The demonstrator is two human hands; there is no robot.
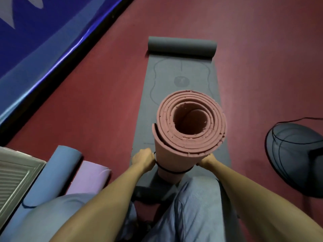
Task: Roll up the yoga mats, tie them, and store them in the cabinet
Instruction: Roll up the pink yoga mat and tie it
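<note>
Pink yoga mat point(189, 130), rolled and standing on end at centre frame on the grey mat point(181, 75), foam-soft, probably light and springy, outer flap loose at 9 o'clock. Left hand point(144, 158) and right hand point(208, 160) at 9 and 3 o'clock of the roll's lower part, fingers apparently curled on a black cord point(173, 171) circling it, though mostly hidden. Best gripped around the middle, cord kept taut against unrolling.

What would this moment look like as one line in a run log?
step: tying | pink rolled mat upright on grey mat | black cord around its lower end | left hand and right hand at cord
</note>
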